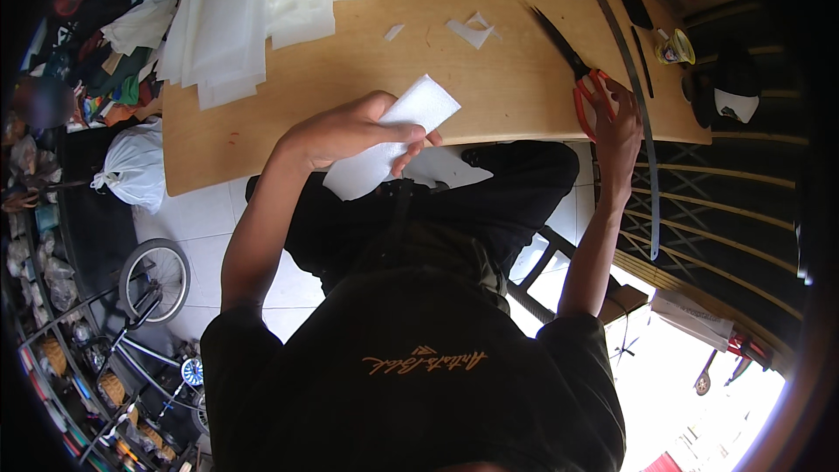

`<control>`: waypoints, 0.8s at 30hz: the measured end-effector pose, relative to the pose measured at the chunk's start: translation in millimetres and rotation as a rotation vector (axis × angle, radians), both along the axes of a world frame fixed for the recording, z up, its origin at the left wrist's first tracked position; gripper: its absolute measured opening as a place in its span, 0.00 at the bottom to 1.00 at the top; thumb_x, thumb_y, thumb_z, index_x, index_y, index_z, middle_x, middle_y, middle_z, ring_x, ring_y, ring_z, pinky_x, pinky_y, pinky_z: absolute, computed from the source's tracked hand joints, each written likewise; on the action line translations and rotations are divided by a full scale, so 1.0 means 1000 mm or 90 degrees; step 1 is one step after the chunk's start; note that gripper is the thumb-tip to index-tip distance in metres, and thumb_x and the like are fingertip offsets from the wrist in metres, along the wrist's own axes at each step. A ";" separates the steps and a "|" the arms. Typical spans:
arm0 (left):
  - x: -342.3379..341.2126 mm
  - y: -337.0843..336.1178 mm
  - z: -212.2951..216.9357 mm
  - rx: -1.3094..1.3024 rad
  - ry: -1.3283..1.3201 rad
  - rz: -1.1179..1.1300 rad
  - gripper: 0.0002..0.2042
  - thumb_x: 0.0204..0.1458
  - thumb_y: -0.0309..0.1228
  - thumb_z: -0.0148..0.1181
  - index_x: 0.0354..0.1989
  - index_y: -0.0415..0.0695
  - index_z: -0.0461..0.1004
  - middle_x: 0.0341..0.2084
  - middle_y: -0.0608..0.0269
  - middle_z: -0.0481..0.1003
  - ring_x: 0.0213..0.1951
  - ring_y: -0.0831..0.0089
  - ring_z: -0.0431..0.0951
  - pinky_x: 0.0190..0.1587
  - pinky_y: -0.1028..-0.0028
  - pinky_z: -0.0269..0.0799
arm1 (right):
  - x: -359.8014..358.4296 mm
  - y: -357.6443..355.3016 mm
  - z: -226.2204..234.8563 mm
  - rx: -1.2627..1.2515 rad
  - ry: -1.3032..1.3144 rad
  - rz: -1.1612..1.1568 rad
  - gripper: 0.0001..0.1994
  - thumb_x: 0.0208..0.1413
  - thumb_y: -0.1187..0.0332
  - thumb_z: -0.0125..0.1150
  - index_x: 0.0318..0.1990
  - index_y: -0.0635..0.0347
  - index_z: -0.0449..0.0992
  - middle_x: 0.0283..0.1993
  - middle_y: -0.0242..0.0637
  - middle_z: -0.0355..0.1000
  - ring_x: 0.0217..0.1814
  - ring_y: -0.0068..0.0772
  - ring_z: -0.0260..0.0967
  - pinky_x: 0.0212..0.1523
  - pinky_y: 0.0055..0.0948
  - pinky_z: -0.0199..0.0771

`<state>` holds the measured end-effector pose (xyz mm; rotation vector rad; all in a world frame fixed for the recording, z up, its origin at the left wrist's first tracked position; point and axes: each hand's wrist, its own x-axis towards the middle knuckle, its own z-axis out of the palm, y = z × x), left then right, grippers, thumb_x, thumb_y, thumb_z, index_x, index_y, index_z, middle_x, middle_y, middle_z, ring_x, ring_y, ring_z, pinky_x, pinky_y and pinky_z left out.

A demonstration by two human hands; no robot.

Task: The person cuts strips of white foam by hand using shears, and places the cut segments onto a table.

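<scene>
Head view: left hand (350,131) clasping flat white foam sheet (391,139); right hand (616,122) gripping orange-handled scissors (577,70)

1. Left hand (350,129) grips a white foam sheet (393,135) at the near edge of the wooden table (489,79); thumb on top, sheet tilted.
2. Right hand (616,122) rests on the orange handles of scissors (572,70); blades lie flat on the table, pointing away.
3. A long metal ruler (634,96) curves past the right hand and overhangs the table edge.
4. Stacks of white sheets (236,17) cover the far left of the table; small offcuts (472,31) lie mid-table.
5. A tape roll (675,48) sits far right; a bicycle (153,297) stands on the floor, left.
</scene>
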<state>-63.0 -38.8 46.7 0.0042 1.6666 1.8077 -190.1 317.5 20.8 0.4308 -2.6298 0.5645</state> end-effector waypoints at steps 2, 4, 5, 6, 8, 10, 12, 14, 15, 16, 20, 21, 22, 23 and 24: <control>0.000 -0.002 -0.001 -0.003 -0.015 0.009 0.15 0.58 0.37 0.60 0.44 0.35 0.76 0.27 0.64 0.74 0.25 0.76 0.75 0.35 0.73 0.75 | -0.007 0.013 -0.001 0.032 -0.037 -0.003 0.14 0.61 0.65 0.60 0.48 0.64 0.77 0.48 0.48 0.75 0.52 0.50 0.72 0.52 0.42 0.70; 0.000 -0.004 -0.001 -0.023 -0.024 0.003 0.15 0.58 0.36 0.60 0.44 0.35 0.76 0.28 0.63 0.75 0.24 0.76 0.75 0.34 0.73 0.75 | -0.010 0.017 0.000 0.036 -0.064 0.028 0.15 0.59 0.64 0.62 0.48 0.65 0.77 0.47 0.48 0.75 0.52 0.50 0.72 0.52 0.41 0.70; 0.000 -0.004 0.000 -0.032 -0.033 0.005 0.15 0.57 0.36 0.60 0.44 0.36 0.75 0.29 0.63 0.76 0.24 0.76 0.75 0.33 0.73 0.75 | -0.009 0.015 0.003 0.033 -0.072 0.049 0.16 0.58 0.63 0.63 0.48 0.65 0.77 0.46 0.48 0.75 0.51 0.50 0.72 0.52 0.41 0.70; 0.000 -0.004 0.001 -0.041 -0.041 0.005 0.15 0.57 0.36 0.60 0.43 0.36 0.75 0.30 0.62 0.76 0.24 0.77 0.75 0.32 0.73 0.75 | -0.007 0.012 0.008 0.030 -0.079 0.070 0.16 0.57 0.63 0.64 0.47 0.66 0.77 0.46 0.49 0.75 0.50 0.50 0.72 0.51 0.41 0.70; 0.000 -0.004 0.004 -0.057 -0.046 0.012 0.15 0.57 0.37 0.60 0.44 0.36 0.75 0.32 0.61 0.77 0.23 0.77 0.75 0.31 0.73 0.74 | -0.007 0.012 0.011 0.043 -0.101 0.095 0.17 0.56 0.62 0.65 0.48 0.67 0.77 0.45 0.49 0.75 0.48 0.49 0.73 0.48 0.40 0.71; 0.001 -0.002 0.007 -0.072 -0.039 0.023 0.16 0.57 0.38 0.60 0.44 0.36 0.74 0.34 0.61 0.78 0.22 0.77 0.74 0.30 0.73 0.74 | -0.012 0.018 0.013 0.075 -0.128 0.102 0.19 0.56 0.61 0.66 0.48 0.67 0.76 0.44 0.48 0.74 0.45 0.46 0.74 0.45 0.39 0.73; -0.001 -0.003 0.010 -0.056 -0.040 0.012 0.17 0.56 0.38 0.60 0.45 0.36 0.74 0.35 0.61 0.78 0.21 0.77 0.74 0.30 0.73 0.74 | -0.012 0.015 0.022 0.084 -0.171 0.095 0.19 0.57 0.61 0.66 0.47 0.68 0.76 0.44 0.48 0.74 0.43 0.46 0.74 0.44 0.39 0.72; -0.004 -0.003 0.012 -0.040 -0.046 0.004 0.17 0.56 0.37 0.59 0.46 0.36 0.73 0.36 0.61 0.78 0.21 0.77 0.73 0.30 0.73 0.74 | -0.013 0.016 0.026 0.107 -0.204 0.089 0.19 0.57 0.61 0.65 0.48 0.69 0.76 0.44 0.48 0.75 0.41 0.45 0.75 0.44 0.38 0.72; -0.006 -0.004 0.013 -0.033 -0.051 0.001 0.17 0.55 0.37 0.59 0.46 0.36 0.73 0.36 0.60 0.78 0.21 0.76 0.73 0.30 0.73 0.74 | -0.016 0.020 0.025 0.124 -0.214 0.086 0.19 0.58 0.61 0.64 0.48 0.69 0.75 0.43 0.48 0.75 0.40 0.44 0.75 0.43 0.38 0.72; -0.008 -0.004 0.013 -0.025 -0.056 -0.002 0.17 0.55 0.36 0.59 0.46 0.36 0.73 0.37 0.60 0.78 0.21 0.76 0.73 0.30 0.72 0.74 | -0.017 0.022 0.026 0.142 -0.225 0.083 0.19 0.58 0.61 0.64 0.49 0.70 0.75 0.42 0.48 0.75 0.39 0.44 0.75 0.43 0.37 0.72; -0.008 -0.008 0.009 -0.004 -0.068 0.021 0.17 0.55 0.35 0.58 0.46 0.34 0.73 0.37 0.60 0.78 0.22 0.75 0.73 0.29 0.72 0.74 | -0.007 0.024 0.032 0.030 -0.267 0.068 0.20 0.62 0.60 0.60 0.52 0.69 0.73 0.38 0.45 0.76 0.35 0.36 0.74 0.38 0.34 0.72; -0.007 -0.009 0.009 -0.005 -0.066 0.028 0.17 0.55 0.35 0.58 0.47 0.34 0.72 0.37 0.59 0.78 0.22 0.75 0.74 0.29 0.72 0.75 | -0.006 0.027 0.029 -0.004 -0.282 0.062 0.20 0.62 0.60 0.60 0.53 0.68 0.73 0.38 0.44 0.76 0.33 0.33 0.74 0.36 0.33 0.71; -0.006 -0.011 0.009 -0.006 -0.064 0.035 0.18 0.55 0.34 0.59 0.48 0.33 0.72 0.37 0.59 0.78 0.22 0.74 0.74 0.30 0.72 0.75 | -0.004 0.031 0.025 -0.039 -0.296 0.057 0.20 0.63 0.59 0.59 0.53 0.67 0.73 0.38 0.42 0.76 0.32 0.30 0.73 0.34 0.32 0.71; -0.005 -0.011 0.011 -0.017 -0.055 0.049 0.18 0.55 0.34 0.60 0.48 0.34 0.71 0.37 0.59 0.77 0.23 0.74 0.75 0.30 0.72 0.75 | 0.000 0.039 0.022 -0.103 -0.313 0.042 0.20 0.63 0.58 0.59 0.52 0.68 0.73 0.36 0.40 0.75 0.30 0.27 0.71 0.31 0.29 0.69; -0.005 -0.009 0.015 -0.027 -0.044 0.060 0.18 0.54 0.33 0.61 0.49 0.34 0.70 0.36 0.58 0.77 0.23 0.74 0.76 0.30 0.72 0.75 | 0.004 0.050 0.020 -0.167 -0.326 0.026 0.21 0.63 0.57 0.60 0.51 0.69 0.74 0.35 0.39 0.75 0.28 0.24 0.69 0.28 0.26 0.66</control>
